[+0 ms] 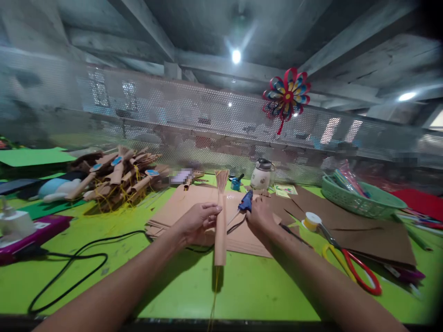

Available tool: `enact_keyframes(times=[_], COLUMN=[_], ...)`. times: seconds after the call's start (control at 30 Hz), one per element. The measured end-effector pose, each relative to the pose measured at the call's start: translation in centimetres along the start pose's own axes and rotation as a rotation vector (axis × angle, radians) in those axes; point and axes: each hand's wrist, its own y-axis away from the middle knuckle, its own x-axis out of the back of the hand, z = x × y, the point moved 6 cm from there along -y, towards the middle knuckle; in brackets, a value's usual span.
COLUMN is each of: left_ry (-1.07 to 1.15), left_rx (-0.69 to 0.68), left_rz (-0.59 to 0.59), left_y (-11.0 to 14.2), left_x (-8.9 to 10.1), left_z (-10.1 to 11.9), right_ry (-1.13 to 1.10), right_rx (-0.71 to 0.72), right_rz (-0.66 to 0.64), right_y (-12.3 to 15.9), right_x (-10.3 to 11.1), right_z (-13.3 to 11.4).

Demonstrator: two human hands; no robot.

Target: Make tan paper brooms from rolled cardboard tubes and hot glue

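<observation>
Forearms [128, 272] converge on a fringed paper tube [220, 235]

Thumb and curled fingers of the left hand [202, 221] pinch the paper tube, its fringe pointing away, yellow strings [216, 286] trailing from the near end. The right hand [259, 214] is closed around a blue glue gun [246, 202], nozzle towards the tube; whether they touch, I cannot tell. Brown sheets [254, 242] lie beneath on the green table [166, 299].

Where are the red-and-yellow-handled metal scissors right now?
The scissors are at right in the head view, blades beside the white spool of yellow thread.
</observation>
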Motion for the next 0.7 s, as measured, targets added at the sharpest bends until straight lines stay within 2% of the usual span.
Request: enact_keyframes(times=[0.1,0.2,0.3,0.4,0.47,0.53,0.6,0.7], left_ry=[0.004,0.014,0.018,-0.003,-0.008,0.000,0.011,0.013], left_rx=[0.014,0.025,0.023,0.019,0.021,0.026,0.029,0.050], left_rz=[0.040,0.094,0.112,0.112,0.088,0.058,0.041,0.023], left_y=[0.4,0.9,1.1,1.1,1.1,1.0,0.9,0.9], left_x=[0.5,1.1,1.2,1.1,1.0,0.8,0.7,0.7], left_z=[-0.4,-0.5,-0.3,-0.2,-0.3,-0.5,-0.7,-1.2], right_ry=[-0.029,-0.106,-0.235,-0.403,-0.588,-1.101,-1.376,-1.418], right_rx=[-0.033,-0.074,-0.113,-0.100,-0.031,0.040,0.050,0.062], right_rz=[0.017,0.049,0.087,0.071,0.006,-0.132,-0.231,-0.342], right_y=[-0.2,-0.5,-0.4,0.4,1.4,2.8,4.2,6.1], right_x=[-1.2,-1.1,0.5,3.0,4.6,5.7,6.3,6.2], right_z=[0.1,0.6,1.7,2.6,2.7,2.2,1.8,0.9])
